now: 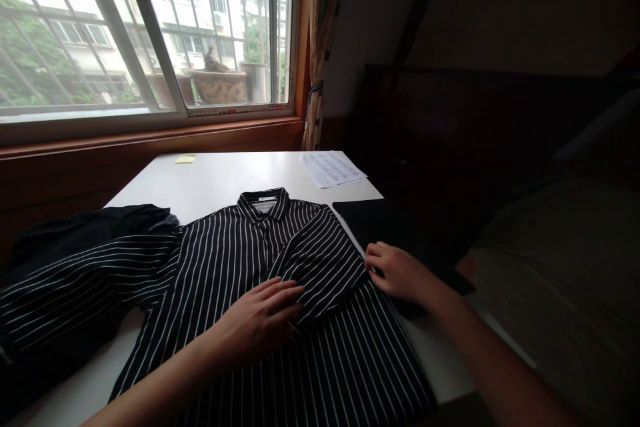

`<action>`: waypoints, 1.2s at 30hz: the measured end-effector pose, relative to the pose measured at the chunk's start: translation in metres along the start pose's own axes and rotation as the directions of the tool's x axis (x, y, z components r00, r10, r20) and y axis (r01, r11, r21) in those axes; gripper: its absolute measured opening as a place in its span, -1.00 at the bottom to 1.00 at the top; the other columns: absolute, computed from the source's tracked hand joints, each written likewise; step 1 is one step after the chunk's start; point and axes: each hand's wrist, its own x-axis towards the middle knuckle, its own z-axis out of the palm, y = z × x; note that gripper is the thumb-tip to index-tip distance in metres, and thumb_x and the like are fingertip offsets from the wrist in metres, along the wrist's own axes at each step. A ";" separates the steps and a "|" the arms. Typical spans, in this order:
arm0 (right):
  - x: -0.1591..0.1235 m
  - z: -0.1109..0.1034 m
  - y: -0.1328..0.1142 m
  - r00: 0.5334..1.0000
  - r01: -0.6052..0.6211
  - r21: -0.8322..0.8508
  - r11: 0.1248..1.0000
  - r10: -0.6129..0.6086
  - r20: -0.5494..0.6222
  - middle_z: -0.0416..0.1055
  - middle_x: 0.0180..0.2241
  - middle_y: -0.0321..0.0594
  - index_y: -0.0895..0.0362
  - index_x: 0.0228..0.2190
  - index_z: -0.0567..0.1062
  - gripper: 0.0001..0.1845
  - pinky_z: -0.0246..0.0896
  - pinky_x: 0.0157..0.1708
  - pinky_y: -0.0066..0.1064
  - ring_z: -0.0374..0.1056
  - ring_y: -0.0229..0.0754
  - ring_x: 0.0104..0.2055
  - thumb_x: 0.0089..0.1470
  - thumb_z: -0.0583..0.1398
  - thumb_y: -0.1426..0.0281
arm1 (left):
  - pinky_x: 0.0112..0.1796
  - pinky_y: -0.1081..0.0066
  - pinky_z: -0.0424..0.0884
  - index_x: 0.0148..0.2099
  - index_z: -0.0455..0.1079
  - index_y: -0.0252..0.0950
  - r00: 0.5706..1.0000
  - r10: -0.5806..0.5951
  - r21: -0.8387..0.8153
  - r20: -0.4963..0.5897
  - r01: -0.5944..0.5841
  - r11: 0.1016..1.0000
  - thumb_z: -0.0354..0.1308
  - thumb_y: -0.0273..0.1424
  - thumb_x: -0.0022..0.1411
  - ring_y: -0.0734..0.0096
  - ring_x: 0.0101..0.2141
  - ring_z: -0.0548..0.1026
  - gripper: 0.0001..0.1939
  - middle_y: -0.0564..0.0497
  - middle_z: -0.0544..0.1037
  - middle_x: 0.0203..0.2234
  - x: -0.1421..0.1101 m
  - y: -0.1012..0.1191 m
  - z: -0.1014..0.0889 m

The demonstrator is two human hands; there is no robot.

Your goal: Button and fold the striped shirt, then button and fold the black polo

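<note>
A black shirt with white stripes (220, 267) lies front up, its collar at the far end. One sleeve (320, 260) is folded across the chest. The other sleeve (100, 267) stretches out to the left. My left hand (273, 310) rests on the shirt at the end of the folded sleeve, palm down with fingers extended; its thumb is hidden. At the shirt's right edge, by the fold, my right hand (395, 271) has its fingers curled against the thumb, pinching the fabric edge.
Under the shirt is a white table (215, 177). Dark cloth (95, 219) lies at the left, and a dark flat piece (395, 220) at the right. Printed sheets (333, 169) and a yellow sticky note (185, 159) lie at the far end. Behind stand a window (150, 33) and curtain (320, 47).
</note>
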 end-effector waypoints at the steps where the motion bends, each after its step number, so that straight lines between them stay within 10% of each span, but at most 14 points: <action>1: 0.007 -0.001 -0.005 0.999 -0.021 0.004 1.000 0.021 -0.028 0.45 -0.23 -0.16 0.07 -0.34 0.53 -0.81 0.27 -0.12 -0.28 0.33 -0.09 -0.17 0.25 0.12 0.38 | 0.26 -0.02 0.26 0.31 0.25 -0.23 1.000 -0.027 0.028 0.002 0.027 0.999 0.08 -0.33 0.41 0.09 0.29 0.25 -0.54 -0.10 0.29 0.31 0.004 -0.002 0.002; 9: 0.101 0.050 -0.050 0.991 -0.092 0.143 0.985 0.104 -0.079 0.12 0.35 -0.02 0.19 0.26 0.29 -0.39 -0.08 0.34 -0.13 0.04 0.04 0.37 0.37 -0.06 0.11 | 0.30 -0.10 0.08 0.43 0.01 -0.31 0.969 -0.246 0.133 0.021 0.241 0.961 0.00 -0.24 0.44 0.03 0.39 -0.01 -0.38 -0.18 0.08 0.39 0.051 -0.016 0.043; 15: 0.131 0.087 -0.039 0.986 -0.166 0.144 0.976 0.168 -0.003 -0.18 0.44 -0.04 0.21 0.37 0.06 -0.21 -0.40 0.41 -0.10 -0.29 -0.02 0.47 0.34 -0.14 -0.04 | 0.32 -0.08 -0.01 0.46 -0.05 -0.21 0.955 -0.288 0.127 0.078 0.277 0.952 -0.14 -0.04 0.46 0.05 0.39 -0.03 -0.33 -0.11 0.01 0.42 0.044 -0.021 0.063; 30: 0.156 0.093 0.017 0.959 -0.281 0.128 0.951 0.282 0.010 -0.25 0.45 -0.09 0.23 0.38 0.00 -0.22 -0.35 0.40 -0.09 -0.30 -0.05 0.48 0.35 -0.16 0.00 | 0.28 -0.17 0.09 0.47 -0.08 -0.15 0.959 -0.276 0.127 0.059 0.267 0.955 -0.06 -0.11 0.46 -0.05 0.39 -0.03 -0.35 -0.11 0.00 0.42 0.014 0.001 0.051; 36: 0.155 0.095 0.018 0.959 -0.279 0.140 0.950 0.282 -0.007 -0.21 0.44 -0.10 0.22 0.38 0.02 -0.21 -0.34 0.40 -0.10 -0.28 -0.05 0.47 0.34 -0.16 -0.01 | 0.17 0.01 0.37 0.42 0.05 -0.08 0.951 -0.310 0.028 0.009 0.310 0.950 0.06 -0.19 0.42 0.10 0.25 0.33 -0.40 -0.06 0.25 0.34 -0.017 -0.003 0.012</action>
